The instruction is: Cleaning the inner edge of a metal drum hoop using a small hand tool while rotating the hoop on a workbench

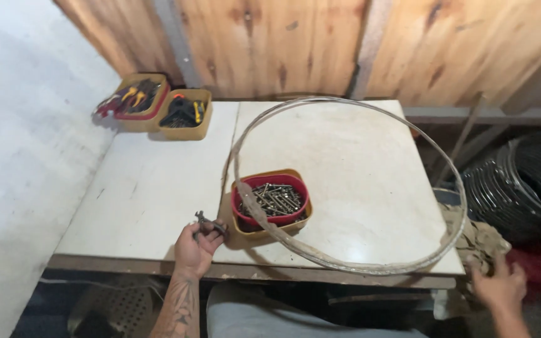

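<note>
Left hand [196, 249] at the table's [151, 188] near edge, fingers curled around a small dark metal tool [208, 223]. Just beside it: red tub of screws [272, 200] nested in a yellow tray, a large metal hoop [352, 188] lying across it. Right hand [501, 285] off the near right corner, fingers bent onto a rag [478, 241]. Two tool trays [158, 109] at far left corner.

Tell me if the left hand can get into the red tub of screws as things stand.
Probably yes: the left hand rests beside the red tub, whose top is open. It already grips a small metal tool, and the metal hoop crosses the tub's near edge.
</note>
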